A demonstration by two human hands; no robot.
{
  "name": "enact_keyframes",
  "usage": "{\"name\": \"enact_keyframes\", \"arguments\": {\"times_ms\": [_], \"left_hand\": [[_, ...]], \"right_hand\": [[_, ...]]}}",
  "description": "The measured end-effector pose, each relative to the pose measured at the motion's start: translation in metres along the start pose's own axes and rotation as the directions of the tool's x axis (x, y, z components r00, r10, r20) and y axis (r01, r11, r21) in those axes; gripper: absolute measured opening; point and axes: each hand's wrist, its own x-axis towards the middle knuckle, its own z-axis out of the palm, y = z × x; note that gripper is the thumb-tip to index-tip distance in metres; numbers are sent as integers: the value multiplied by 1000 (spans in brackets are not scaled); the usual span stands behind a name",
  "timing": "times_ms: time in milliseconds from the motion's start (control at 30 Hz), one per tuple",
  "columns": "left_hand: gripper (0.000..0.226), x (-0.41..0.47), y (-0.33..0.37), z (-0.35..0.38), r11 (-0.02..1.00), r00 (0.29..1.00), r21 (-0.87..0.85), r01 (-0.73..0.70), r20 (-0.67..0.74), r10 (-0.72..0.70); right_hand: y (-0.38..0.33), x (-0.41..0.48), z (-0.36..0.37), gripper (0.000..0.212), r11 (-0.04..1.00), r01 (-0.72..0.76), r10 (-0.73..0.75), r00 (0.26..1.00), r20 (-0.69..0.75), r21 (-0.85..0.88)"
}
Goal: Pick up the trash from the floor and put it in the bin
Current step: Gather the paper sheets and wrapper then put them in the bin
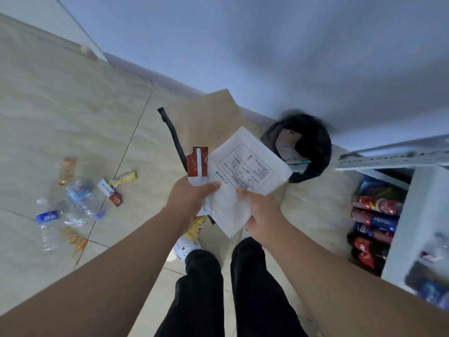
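You hold light, floppy wrappers above the floor near the bin: your left hand pinches a red packet, your right hand a white paper sleeve by its edge.

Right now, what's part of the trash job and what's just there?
Job:
- left hand holding red wrapper
- right hand holding white packet
- brown paper bag held behind them
- bin
- floor litter: water bottles, yellow wrapper, orange wrapper

Just there:
- shelf
- soda bottles under the shelf
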Motion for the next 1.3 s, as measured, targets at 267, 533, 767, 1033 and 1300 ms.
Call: {"name": "enact_keyframes", "arguments": {"times_ms": [267,533,767,1033,1300], "left_hand": [[25,35,6,130,971,991,235,46,115,-74],[37,82,4,245,890,982,453,52,139,-128],[51,167,-8,299,783,988,622,15,110,-107],[73,228,-12,314,749,989,658,80,40,-141],[70,212,-15,292,778,989,623,-86,147,-8]], "right_hand": [[-52,24,-96,35,976,69,-55,996,-74,206],[-90,86,-174,38,952,44,7,986,-166,303],[-111,173,-195,40,951,8,47,984,-171,309],[-117,245,-183,40,956,-38,82,987,-140,292],[-111,228,-184,20,933,-60,111,986,-126,356]]}}
